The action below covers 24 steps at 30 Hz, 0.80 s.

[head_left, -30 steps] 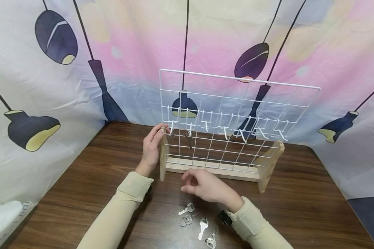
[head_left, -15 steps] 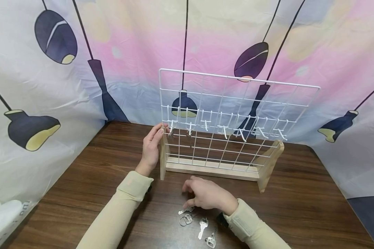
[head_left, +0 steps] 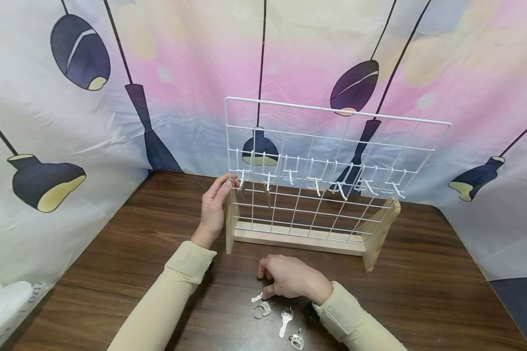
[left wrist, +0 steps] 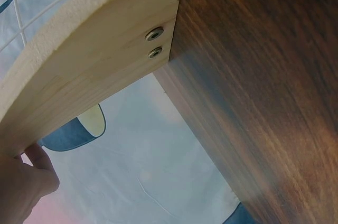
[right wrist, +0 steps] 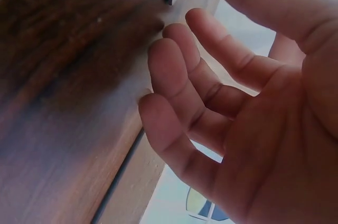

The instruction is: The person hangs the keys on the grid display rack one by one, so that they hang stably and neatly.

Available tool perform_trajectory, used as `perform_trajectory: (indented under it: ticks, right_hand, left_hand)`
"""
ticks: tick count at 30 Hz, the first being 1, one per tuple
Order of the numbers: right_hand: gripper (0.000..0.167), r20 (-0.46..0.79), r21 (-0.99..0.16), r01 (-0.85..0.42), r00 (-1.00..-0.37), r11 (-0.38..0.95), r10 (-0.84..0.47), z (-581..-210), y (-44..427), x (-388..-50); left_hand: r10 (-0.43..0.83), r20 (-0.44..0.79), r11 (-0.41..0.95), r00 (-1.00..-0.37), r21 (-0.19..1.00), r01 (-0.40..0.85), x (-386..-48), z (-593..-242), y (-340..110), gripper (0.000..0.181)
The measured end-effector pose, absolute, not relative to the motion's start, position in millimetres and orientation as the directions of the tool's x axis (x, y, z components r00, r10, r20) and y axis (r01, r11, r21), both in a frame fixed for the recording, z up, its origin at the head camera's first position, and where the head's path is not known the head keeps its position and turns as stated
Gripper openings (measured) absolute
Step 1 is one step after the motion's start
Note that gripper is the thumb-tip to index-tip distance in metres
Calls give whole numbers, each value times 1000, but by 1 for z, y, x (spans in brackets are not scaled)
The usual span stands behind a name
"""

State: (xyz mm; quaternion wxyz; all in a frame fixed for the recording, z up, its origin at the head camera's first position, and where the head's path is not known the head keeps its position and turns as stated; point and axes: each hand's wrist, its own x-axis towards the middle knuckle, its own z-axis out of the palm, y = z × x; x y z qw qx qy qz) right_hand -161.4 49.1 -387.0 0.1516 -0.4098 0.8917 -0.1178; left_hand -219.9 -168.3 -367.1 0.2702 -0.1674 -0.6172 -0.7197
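My left hand (head_left: 212, 207) grips the top of the left wooden side post (head_left: 230, 222) of a white wire-grid rack (head_left: 334, 141). In the left wrist view, that hand (left wrist: 24, 187) shows at the wooden panel's edge (left wrist: 100, 60). My right hand (head_left: 292, 275) is low over the table, thumb tip at a small silver key (head_left: 256, 297) that it partly covers. In the right wrist view, the right hand's fingers (right wrist: 169, 71) are loosely bent with a gap to the thumb. Nearby lie a key with a ring (head_left: 262, 310), another key (head_left: 286, 321) and one more (head_left: 296, 340).
Several white hooks (head_left: 316, 186) line the grid's middle. Keys hang on the two leftmost, one of them a dark key (head_left: 268, 197). The rack's wooden base (head_left: 298, 240) stands on a brown wooden table (head_left: 443, 292). Printed cloth (head_left: 193, 73) surrounds it. A white object (head_left: 9, 312) is at lower left.
My right hand has moved down toward me from in front of the rack's base to the nearest key. The left hand stays on the post, and the rack has not moved.
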Motion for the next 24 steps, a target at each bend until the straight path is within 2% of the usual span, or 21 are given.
perform_trajectory:
  ticks: [16, 24]
  right_hand:
    - [21, -157, -345, -686, -631, 641, -760, -390, 47, -163]
    - [16, -155, -365, -689, -618, 625, -771, -389, 47, -162]
  left_hand:
    - [-184, 572, -100, -800, 798, 594, -220, -366, -168, 38]
    - [-182, 574, -95, -798, 798, 595, -220, -366, -168, 38]
